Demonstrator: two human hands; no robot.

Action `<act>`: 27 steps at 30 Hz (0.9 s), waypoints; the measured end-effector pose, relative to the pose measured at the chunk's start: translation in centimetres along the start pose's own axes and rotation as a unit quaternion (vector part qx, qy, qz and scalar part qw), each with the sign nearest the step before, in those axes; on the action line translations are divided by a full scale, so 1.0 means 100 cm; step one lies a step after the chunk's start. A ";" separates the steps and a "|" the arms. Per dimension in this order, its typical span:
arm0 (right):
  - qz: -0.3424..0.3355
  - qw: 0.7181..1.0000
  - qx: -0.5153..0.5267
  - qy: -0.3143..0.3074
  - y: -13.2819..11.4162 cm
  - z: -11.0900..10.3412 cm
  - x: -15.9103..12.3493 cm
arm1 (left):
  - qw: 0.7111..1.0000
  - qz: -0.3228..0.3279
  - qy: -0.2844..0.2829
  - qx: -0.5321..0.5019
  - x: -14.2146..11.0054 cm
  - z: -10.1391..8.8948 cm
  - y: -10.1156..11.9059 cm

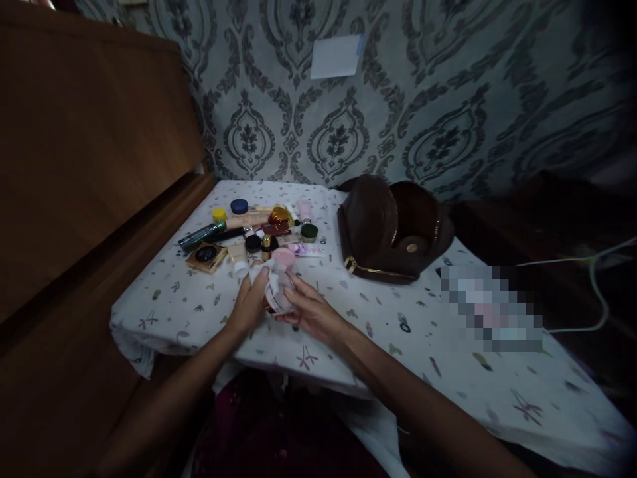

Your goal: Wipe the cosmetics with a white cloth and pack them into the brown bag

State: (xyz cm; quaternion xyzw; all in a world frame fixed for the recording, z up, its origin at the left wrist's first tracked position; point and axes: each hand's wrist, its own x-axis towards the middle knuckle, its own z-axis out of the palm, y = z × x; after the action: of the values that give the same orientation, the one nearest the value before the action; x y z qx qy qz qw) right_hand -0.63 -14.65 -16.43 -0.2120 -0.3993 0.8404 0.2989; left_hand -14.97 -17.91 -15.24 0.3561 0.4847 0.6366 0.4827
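Note:
My left hand (pixel 249 302) and my right hand (pixel 311 312) meet over the near part of a table with a white patterned cloth (pixel 348 305). My right hand grips a small pale bottle with a pink cap (pixel 283 272). My left hand presses a white cloth or tissue (pixel 263 273) against that bottle, fingers closed on it. Just beyond my hands lies a heap of cosmetics (pixel 253 232): tubes, small jars, a gold compact (pixel 206 255) and a dark green tube (pixel 199 236).
A brown open bag or case (pixel 393 229) stands on the table to the right of the cosmetics. A wooden panel (pixel 84 153) borders the table's left side. Patterned wallpaper (pixel 448 99) is behind, with a white paper (pixel 336 56) stuck on it. A blurred patch (pixel 490 305) lies at right.

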 end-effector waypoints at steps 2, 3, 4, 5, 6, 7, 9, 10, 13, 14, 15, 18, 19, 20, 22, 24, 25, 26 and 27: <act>-0.012 1.000 -0.020 -0.013 -0.009 -0.002 -0.003 | 0.999 -0.029 0.011 -0.020 0.005 0.009 0.008; -0.018 0.999 -0.027 -0.015 -0.013 -0.004 -0.005 | 0.998 -0.045 0.009 -0.033 0.007 0.014 0.011; -0.022 0.999 -0.030 -0.014 -0.017 -0.006 -0.006 | 0.997 -0.057 0.001 -0.049 0.010 0.018 0.012; -0.024 0.999 -0.030 -0.008 -0.020 -0.009 -0.006 | 0.996 -0.064 -0.010 -0.065 0.013 0.021 0.012; -0.024 0.999 -0.028 0.002 -0.022 -0.013 -0.005 | 0.994 -0.066 -0.020 -0.079 0.016 0.024 0.010; -0.023 0.999 -0.025 0.015 -0.023 -0.018 -0.005 | 0.993 -0.068 -0.030 -0.087 0.018 0.027 0.007; -0.018 0.999 -0.015 0.049 -0.022 -0.028 -0.003 | 0.992 -0.077 -0.042 -0.086 0.023 0.029 -0.003; -0.015 0.998 -0.010 0.065 -0.021 -0.033 -0.003 | 0.993 -0.084 -0.051 -0.072 0.025 0.029 -0.008; -0.012 0.996 0.016 0.085 -0.017 -0.044 -0.005 | 0.992 -0.097 -0.086 -0.005 0.028 0.025 -0.020; -0.014 0.996 0.022 0.085 -0.016 -0.046 -0.007 | 0.991 -0.099 -0.093 0.014 0.028 0.023 -0.023; -0.017 0.996 0.027 0.085 -0.015 -0.047 -0.008 | 0.990 -0.098 -0.100 0.029 0.028 0.021 -0.025; -0.031 0.994 0.036 0.094 -0.012 -0.049 -0.010 | 0.986 -0.057 -0.130 0.084 0.026 0.015 -0.026; -0.035 0.994 0.042 0.099 -0.011 -0.048 -0.010 | 0.983 -0.028 -0.145 0.110 0.025 0.014 -0.025; -0.039 0.993 0.049 0.102 -0.010 -0.047 -0.010 | 0.978 0.003 -0.161 0.136 0.024 0.014 -0.024; -0.043 0.992 0.064 0.103 -0.008 -0.044 -0.008 | 0.965 0.050 -0.191 0.173 0.023 0.014 -0.023; -0.046 0.991 0.073 0.103 -0.007 -0.042 -0.007 | 0.956 0.062 -0.217 0.187 0.022 0.014 -0.022; -0.047 0.991 0.076 0.103 -0.007 -0.041 -0.007 | 0.954 0.064 -0.226 0.188 0.022 0.014 -0.022; -0.047 0.990 0.077 0.104 -0.007 -0.041 -0.007 | 0.953 0.068 -0.230 0.187 0.022 0.014 -0.023; -0.046 0.990 0.077 0.105 -0.008 -0.041 -0.007 | 0.953 0.071 -0.229 0.184 0.022 0.014 -0.023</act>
State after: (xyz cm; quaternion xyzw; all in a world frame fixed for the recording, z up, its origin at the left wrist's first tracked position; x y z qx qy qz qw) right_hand 2.53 -12.51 -18.15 -0.2566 -0.3092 0.8274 0.3925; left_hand -13.68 -15.25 -17.12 0.6086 0.4434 0.4703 0.4602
